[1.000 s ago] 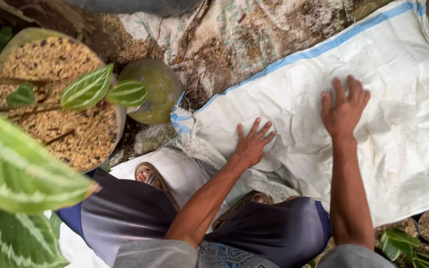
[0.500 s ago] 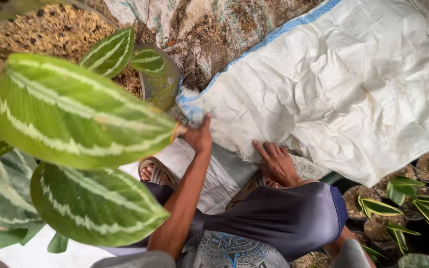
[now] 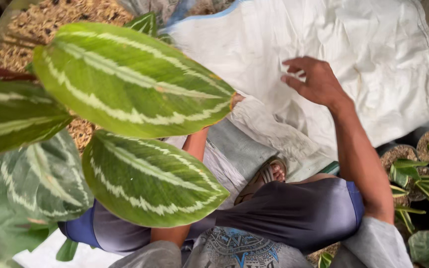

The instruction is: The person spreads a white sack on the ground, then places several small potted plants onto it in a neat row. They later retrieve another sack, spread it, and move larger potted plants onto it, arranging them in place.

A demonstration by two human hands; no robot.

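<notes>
My right hand (image 3: 314,82) hovers with fingers spread over a large white woven sack (image 3: 368,54) lying crumpled on the ground; it holds nothing. My left forearm (image 3: 196,145) reaches toward the sack's near edge and disappears under a big green leaf with pale stripes (image 3: 135,79), so my left hand is hidden. A second striped leaf (image 3: 150,178) hangs below it, in front of my lap. My sandalled foot (image 3: 268,174) rests on the folded near edge of the sack.
A large pot of coarse brown husk (image 3: 50,17) stands at the upper left behind the leaves. More striped leaves (image 3: 31,178) fill the left side. Small dark pots with young plants (image 3: 413,166) crowd the right edge.
My right hand has lifted from near my knee up and right onto the sack. The view has shifted, and the leaves now cover my left hand, which was holding the sack's edge.
</notes>
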